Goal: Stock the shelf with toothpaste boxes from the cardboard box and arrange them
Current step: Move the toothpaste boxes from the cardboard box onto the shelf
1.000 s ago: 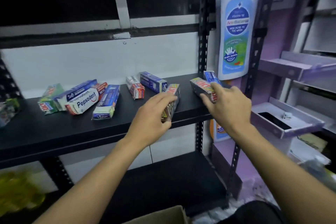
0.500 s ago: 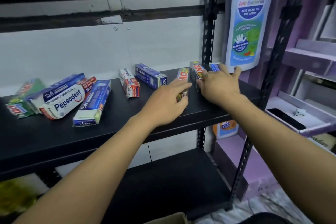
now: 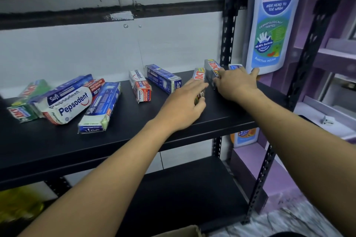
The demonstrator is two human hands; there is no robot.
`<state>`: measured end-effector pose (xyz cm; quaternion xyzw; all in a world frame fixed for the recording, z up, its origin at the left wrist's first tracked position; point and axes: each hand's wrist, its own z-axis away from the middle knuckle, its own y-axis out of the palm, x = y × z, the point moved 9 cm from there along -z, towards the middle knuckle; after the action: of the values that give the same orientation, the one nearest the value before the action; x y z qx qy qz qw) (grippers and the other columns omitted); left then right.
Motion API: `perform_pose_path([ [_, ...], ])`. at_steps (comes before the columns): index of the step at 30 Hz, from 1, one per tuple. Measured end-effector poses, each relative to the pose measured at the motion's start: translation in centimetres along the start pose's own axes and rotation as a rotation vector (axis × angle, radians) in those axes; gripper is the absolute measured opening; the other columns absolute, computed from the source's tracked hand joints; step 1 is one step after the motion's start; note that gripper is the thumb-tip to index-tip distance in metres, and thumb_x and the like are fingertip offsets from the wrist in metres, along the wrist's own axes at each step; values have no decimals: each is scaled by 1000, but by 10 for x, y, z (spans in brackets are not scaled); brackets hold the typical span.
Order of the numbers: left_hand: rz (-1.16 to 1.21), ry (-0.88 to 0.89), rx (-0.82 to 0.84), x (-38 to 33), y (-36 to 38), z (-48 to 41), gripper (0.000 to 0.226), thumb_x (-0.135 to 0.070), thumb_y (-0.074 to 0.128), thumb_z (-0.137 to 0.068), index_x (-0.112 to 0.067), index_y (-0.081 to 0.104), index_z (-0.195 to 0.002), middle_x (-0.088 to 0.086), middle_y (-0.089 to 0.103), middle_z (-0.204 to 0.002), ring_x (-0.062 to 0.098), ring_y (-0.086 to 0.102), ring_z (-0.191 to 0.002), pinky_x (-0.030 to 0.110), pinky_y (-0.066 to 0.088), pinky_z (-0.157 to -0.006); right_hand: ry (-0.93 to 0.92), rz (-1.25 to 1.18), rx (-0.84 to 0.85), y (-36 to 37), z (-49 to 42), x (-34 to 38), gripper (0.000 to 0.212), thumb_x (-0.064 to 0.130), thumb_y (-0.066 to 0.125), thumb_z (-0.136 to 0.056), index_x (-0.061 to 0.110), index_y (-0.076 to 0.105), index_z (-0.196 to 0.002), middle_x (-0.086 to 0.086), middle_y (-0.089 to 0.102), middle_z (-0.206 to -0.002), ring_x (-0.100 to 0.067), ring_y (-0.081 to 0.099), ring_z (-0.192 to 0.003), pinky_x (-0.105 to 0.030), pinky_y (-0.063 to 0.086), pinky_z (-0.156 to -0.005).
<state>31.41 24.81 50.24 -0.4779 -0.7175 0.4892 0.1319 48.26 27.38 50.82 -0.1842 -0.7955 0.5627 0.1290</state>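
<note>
Head: left hand (image 3: 183,107) fingers grasp ACT box (image 3: 199,77); right hand (image 3: 238,84) fingers flat on second ACT box (image 3: 211,67).

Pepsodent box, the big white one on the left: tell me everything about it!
The big Pepsodent box is white cardboard with blue lettering, a red smile mark and red ends. It lies slanted on the black shelf. A blue Safi box lies along its back, and another blue box touches its right side.

Across the black shelf (image 3: 125,131) toothpaste boxes (image 3: 67,106) are laid askew, two red-lettered boxes (image 3: 199,76) are stood on edge near its right end, and a cardboard box (image 3: 183,232) corner is seen below.
</note>
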Motion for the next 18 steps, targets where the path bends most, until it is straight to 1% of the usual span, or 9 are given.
perform_pose_path([
  [2, -31, -5, 8, -1, 0, 2, 49, -24, 47, -99, -19, 43, -148, -3, 35, -158, 13, 20, -149, 27, 19, -118, -6, -25, -6, 1, 2, 0, 52, 50, 26, -100, 22, 38, -142, -9, 56, -131, -34, 40, -131, -64, 13, -107],
  [4, -67, -4, 5, -3, -1, 5, 52, -26, 46, -100, -18, 38, -151, -3, 30, -160, 17, 19, -150, 29, 18, -119, -13, -50, -16, 0, 8, -2, 60, 56, 29, -99, 26, 24, -151, -5, 45, -146, -33, 33, -139, -65, 13, -107],
  [5, -83, 5, -15, -5, -4, 8, 53, -27, 48, -100, -19, 37, -151, -5, 29, -161, 19, 20, -149, 30, 19, -119, -16, -74, -44, -3, 15, -4, 64, 59, 31, -97, 27, 20, -152, -3, 41, -150, -33, 30, -141, -63, 14, -107],
  [6, -96, 21, -45, -6, -8, 12, 54, -27, 50, -99, -19, 38, -151, -6, 29, -160, 20, 22, -148, 32, 22, -119, -24, -107, -99, -9, 24, -5, 66, 60, 33, -96, 26, 21, -152, -2, 41, -151, -32, 30, -141, -61, 17, -106],
  [7, -105, 40, -80, -9, -14, 17, 55, -28, 52, -97, -19, 40, -149, -6, 33, -159, 21, 26, -146, 33, 24, -119, -40, -148, -173, -16, 38, -6, 65, 60, 36, -95, 26, 27, -151, -1, 44, -148, -32, 33, -139, -58, 20, -104],
  [9, -117, 66, -150, -16, -28, 33, 53, -28, 57, -93, -19, 48, -144, -5, 43, -153, 20, 34, -141, 35, 30, -116, -97, -219, -316, -31, 72, -2, 58, 56, 44, -93, 26, 41, -143, 2, 53, -140, -32, 40, -131, -53, 26, -99],
  [11, -134, 87, -212, -25, -43, 54, 50, -30, 59, -90, -19, 54, -139, -6, 52, -145, 19, 42, -133, 37, 36, -111, -161, -271, -402, -42, 110, 7, 52, 54, 49, -91, 28, 50, -136, 6, 57, -136, -29, 45, -124, -50, 29, -95],
  [15, -147, 102, -322, -40, -76, 103, 42, -29, 61, -87, -17, 62, -127, -7, 63, -126, 18, 53, -115, 38, 46, -97, -255, -393, -504, -59, 179, 33, 44, 48, 56, -87, 31, 57, -128, 11, 58, -130, -22, 46, -121, -41, 28, -93],
  [18, -184, 79, -365, -36, -86, 144, 35, -27, 62, -87, -15, 65, -119, -4, 66, -115, 20, 57, -105, 41, 47, -88, -331, -488, -510, -57, 222, 62, 38, 43, 58, -86, 29, 62, -121, 11, 60, -121, -21, 48, -113, -37, 31, -87],
])
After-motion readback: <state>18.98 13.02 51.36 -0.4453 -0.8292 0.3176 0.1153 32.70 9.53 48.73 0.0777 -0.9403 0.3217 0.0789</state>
